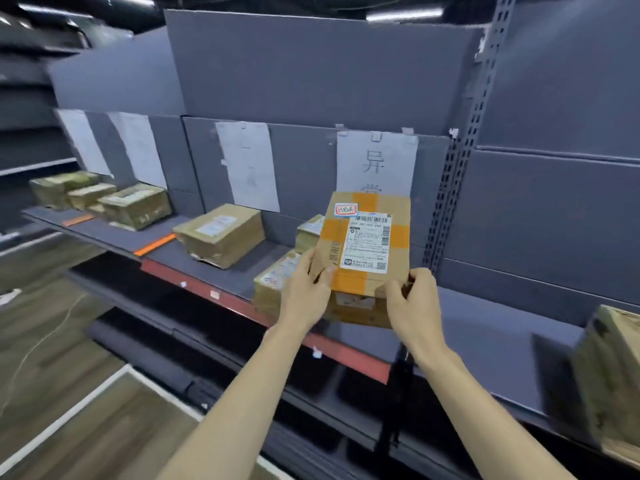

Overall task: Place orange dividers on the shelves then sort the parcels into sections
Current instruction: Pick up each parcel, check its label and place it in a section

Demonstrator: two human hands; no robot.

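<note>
While both hands' grip holds it, the parcel shows orange tape, white label.

- Two bare forearms enter from the bottom edge; no sleeve covers either one as far as the frame shows.
- The left hand wears no glove.
- The right hand looks equally bare, though blur softens fine detail there.

The parcel at the shelf's right end is blurred and cut by the picture's edge; the raised box hides the boxes beneath.
</note>
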